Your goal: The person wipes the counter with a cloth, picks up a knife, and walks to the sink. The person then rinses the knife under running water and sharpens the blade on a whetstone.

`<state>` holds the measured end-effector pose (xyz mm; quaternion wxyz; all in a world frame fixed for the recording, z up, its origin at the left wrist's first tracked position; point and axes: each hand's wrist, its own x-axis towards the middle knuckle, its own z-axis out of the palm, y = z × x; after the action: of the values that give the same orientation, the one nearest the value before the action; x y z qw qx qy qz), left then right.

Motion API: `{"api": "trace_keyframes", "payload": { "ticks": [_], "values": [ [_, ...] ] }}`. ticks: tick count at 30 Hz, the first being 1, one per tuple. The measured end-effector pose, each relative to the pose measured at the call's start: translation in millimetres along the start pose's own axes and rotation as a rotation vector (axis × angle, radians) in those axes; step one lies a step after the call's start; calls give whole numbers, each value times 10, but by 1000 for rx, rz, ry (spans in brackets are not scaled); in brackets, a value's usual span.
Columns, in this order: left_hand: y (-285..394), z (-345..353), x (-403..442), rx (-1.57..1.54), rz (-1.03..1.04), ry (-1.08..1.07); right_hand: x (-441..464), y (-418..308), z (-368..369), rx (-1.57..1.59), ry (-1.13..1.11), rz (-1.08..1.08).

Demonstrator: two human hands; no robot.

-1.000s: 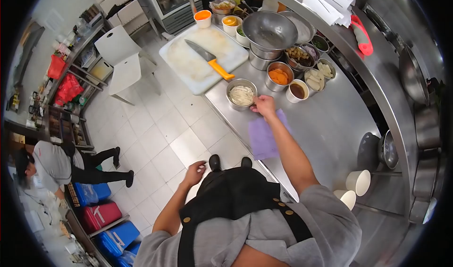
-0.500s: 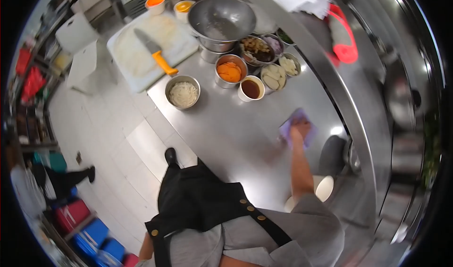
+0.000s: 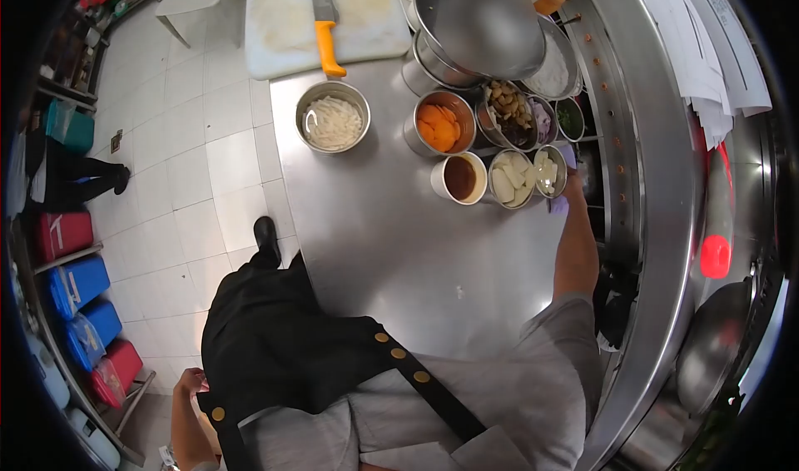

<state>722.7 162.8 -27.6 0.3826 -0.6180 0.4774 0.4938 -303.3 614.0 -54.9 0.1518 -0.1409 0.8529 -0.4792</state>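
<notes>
Two hands of yours are visible, the right hand (image 3: pixel 573 185) with the purple cloth (image 3: pixel 559 206).
The cloth is at the tabletop (image 3: pixel 391 230) edge, just beside the bowl of pale pieces (image 3: pixel 547 174); your right fingers are partly hidden, so their opening cannot be told. Your left hand (image 3: pixel 193 380) is near the apron (image 3: pixel 275 329), its grip also unclear.

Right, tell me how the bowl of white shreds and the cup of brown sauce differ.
The bowl is shiny metal; the cup is off-white.
The bowl is wider than the cup.
The bowl holds pale shreds, the cup a smooth brown liquid.
Both are round, uncovered and upright on the counter.
</notes>
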Motion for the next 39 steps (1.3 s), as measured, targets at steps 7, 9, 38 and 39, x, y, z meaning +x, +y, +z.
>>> {"api": "trace_keyframes", "payload": {
  "ticks": [7,9,38,39],
  "values": [
    [-179,-230,277,-330,78,-78,-836,533,297,-948,166,-302],
    [-595,61,848,-633,297,-189,-1365,680,651,-1275,325,-348],
    [3895,-4086,2821,244,689,-73,-2921,-2588,4663,-482,912,189],
    [4090,-4019,2738,242,804,-74,-2930,-2818,4838,-175,820,209]
  ]
}}
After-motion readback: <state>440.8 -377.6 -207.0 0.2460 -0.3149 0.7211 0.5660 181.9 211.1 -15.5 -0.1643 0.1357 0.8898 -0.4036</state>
